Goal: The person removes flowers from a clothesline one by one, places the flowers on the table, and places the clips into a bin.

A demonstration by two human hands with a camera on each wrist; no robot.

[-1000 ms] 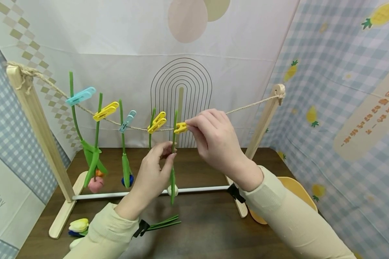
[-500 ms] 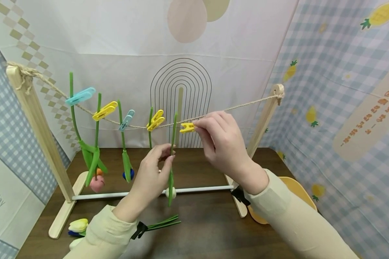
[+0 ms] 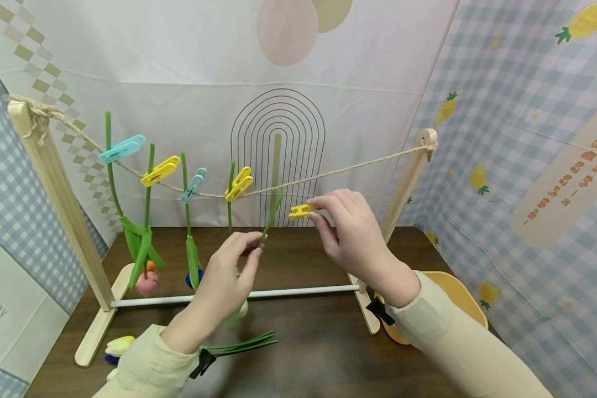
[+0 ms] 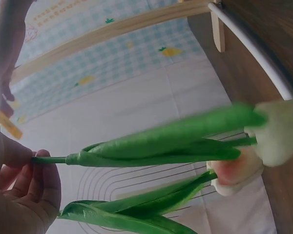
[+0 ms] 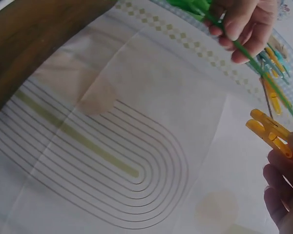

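My left hand (image 3: 226,273) pinches the green stem (image 3: 275,210) of an artificial tulip between thumb and fingers. The stem's free end tilts up to the right, in front of the rope (image 3: 328,173). In the left wrist view its white bloom (image 4: 282,131) points away from the hand, below long green leaves (image 4: 171,134). To the right, my right hand (image 3: 355,240) pinches a yellow clothespin (image 3: 300,210) by its handle end. The clothespin is apart from both rope and stem. A yellow clothespin (image 3: 239,184) just left clips another tulip to the rope.
More tulips hang head-down at left from blue (image 3: 122,148) and yellow (image 3: 161,171) clothespins. Wooden posts (image 3: 408,188) carry the rope, with a white bar (image 3: 308,291) low between them. Loose stems (image 3: 249,344) and a yellow tulip (image 3: 120,346) lie on the table; a yellow tray (image 3: 457,296) stands right.
The right hand has drawn the yellow clothespin off the stem and rope, moving right and down. The left hand has lowered the tulip, whose stem now tilts right.
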